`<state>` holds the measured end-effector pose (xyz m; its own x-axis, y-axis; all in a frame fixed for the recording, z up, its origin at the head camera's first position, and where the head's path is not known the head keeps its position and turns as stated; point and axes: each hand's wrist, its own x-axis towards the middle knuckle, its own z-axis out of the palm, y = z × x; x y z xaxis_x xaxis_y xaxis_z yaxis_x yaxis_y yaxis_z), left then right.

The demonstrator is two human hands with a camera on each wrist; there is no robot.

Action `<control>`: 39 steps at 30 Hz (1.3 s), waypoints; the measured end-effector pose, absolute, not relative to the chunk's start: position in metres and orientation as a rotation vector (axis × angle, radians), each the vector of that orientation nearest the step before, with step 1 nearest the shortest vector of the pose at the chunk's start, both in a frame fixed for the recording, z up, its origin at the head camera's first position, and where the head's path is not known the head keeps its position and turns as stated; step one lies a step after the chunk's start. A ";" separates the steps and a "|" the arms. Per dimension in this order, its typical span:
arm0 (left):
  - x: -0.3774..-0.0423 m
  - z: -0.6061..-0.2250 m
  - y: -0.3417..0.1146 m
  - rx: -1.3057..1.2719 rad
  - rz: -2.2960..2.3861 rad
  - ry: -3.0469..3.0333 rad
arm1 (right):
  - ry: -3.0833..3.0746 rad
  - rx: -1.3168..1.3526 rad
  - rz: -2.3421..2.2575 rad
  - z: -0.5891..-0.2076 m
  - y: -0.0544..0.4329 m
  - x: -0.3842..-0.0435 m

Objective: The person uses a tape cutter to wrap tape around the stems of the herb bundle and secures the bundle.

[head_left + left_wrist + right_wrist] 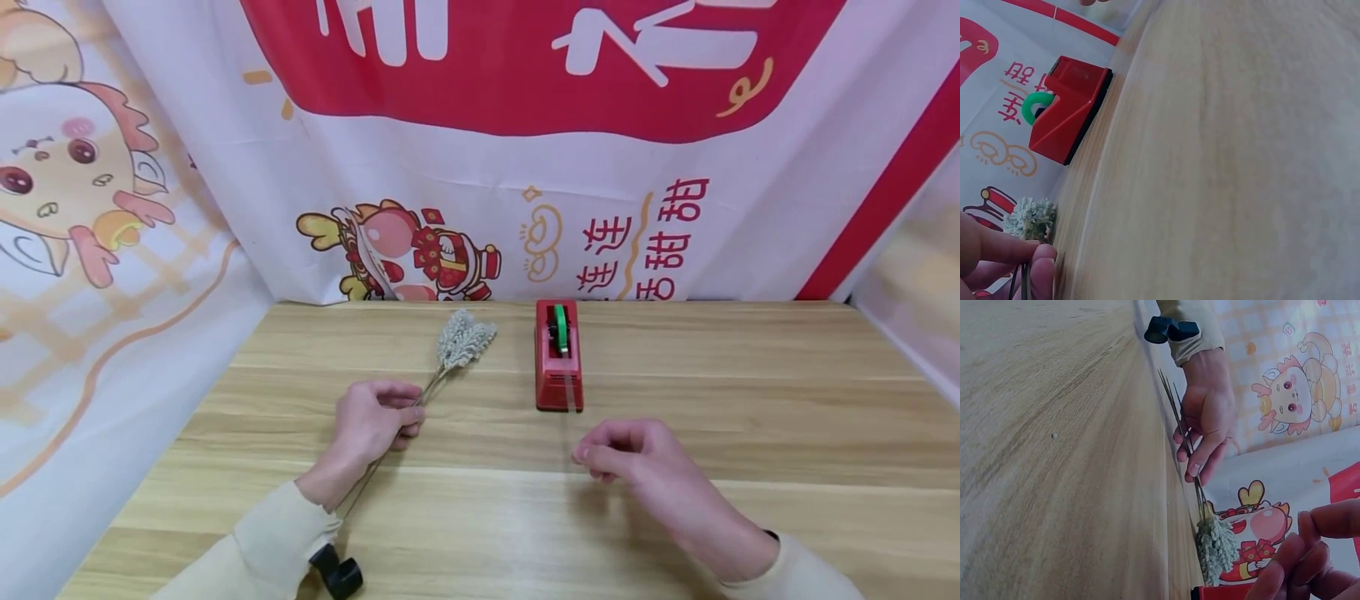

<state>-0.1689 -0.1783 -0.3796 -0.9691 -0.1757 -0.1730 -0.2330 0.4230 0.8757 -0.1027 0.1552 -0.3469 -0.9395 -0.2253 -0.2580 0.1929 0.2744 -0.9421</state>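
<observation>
In the head view, the left hand (377, 421) pinches the thin brown stems (432, 385) of grey-green, bushy sprigs (463, 342) above a pale wooden table (465, 525), left of a red, wedge-shaped tape dispenser (549, 379) at the far middle; the right hand (648, 467), nearer and right, pinches a clear tape strip (570, 393) running from it. The left wrist view shows the dispenser's green ring (1026, 110); the right wrist view, the right fingertips (1306, 526) together.

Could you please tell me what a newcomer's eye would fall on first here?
Probably the red tape dispenser with its green roll, near the far edge of the table. To its left are pale grey flower sprigs, their stems held in the left hand. In front of the dispenser, the right hand pinches a clear strip of tape.
</observation>
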 end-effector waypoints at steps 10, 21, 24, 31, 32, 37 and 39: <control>-0.161 -0.380 -0.183 -0.366 1.633 2.599 | 2.242 -0.025 -1.734 -0.338 0.160 -0.101; -0.162 -0.379 -0.187 -0.334 1.625 2.635 | 2.298 -0.025 -1.764 -0.320 0.161 -0.106; -0.163 -0.379 -0.185 -0.320 1.649 2.620 | 2.320 -0.009 -1.763 -0.311 0.161 -0.110; -0.162 -0.377 -0.186 -0.246 1.749 2.553 | 2.380 -0.032 -1.769 -0.287 0.164 -0.124; -0.162 -0.377 -0.186 -0.234 1.759 2.540 | 2.383 -0.031 -1.772 -0.283 0.165 -0.126; -0.161 -0.373 -0.189 -0.186 1.747 2.510 | 2.390 -0.070 -1.803 -0.271 0.173 -0.137; -0.161 -0.372 -0.190 -0.167 1.732 2.508 | 2.394 -0.088 -1.807 -0.267 0.176 -0.141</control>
